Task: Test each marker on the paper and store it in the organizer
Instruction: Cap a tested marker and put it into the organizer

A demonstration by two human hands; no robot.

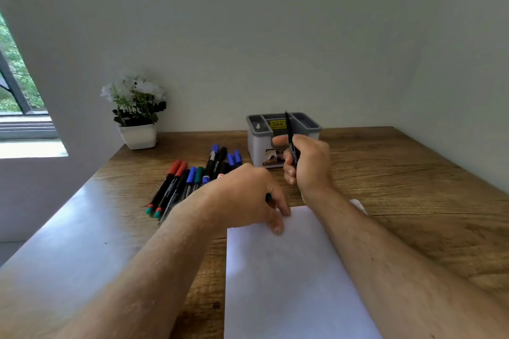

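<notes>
On a wood-grain desk set against a plain pale wall, a person's two bare forearms reached in from the bottom edge, both cut off by the frame. Right hand was raised off the desk, fingers curled round a slim black marker held nearly upright; its lower end was hidden in the fist, and whether it was capped couldn't be made out. Left hand lay knuckles-up at the top left corner of a white paper sheet, fingertips touching the sheet; fingers curled round something small & dark, mostly hidden, prob. a cap, can't tell for sure. Sheet was smooth, blank, w/ its lower part cut off by the frame. Behind the right hand stood a grey plastic organizer, boxy w/ several open-top compartments & a yellow sticker, text unreadable; front partly blocked by the hand. Left of it, a loose row of markers lay on the desk: black barrels, red, blue & green caps; some ends hidden behind the left wrist. Far left corner held a white square pot of white flowers.
</notes>
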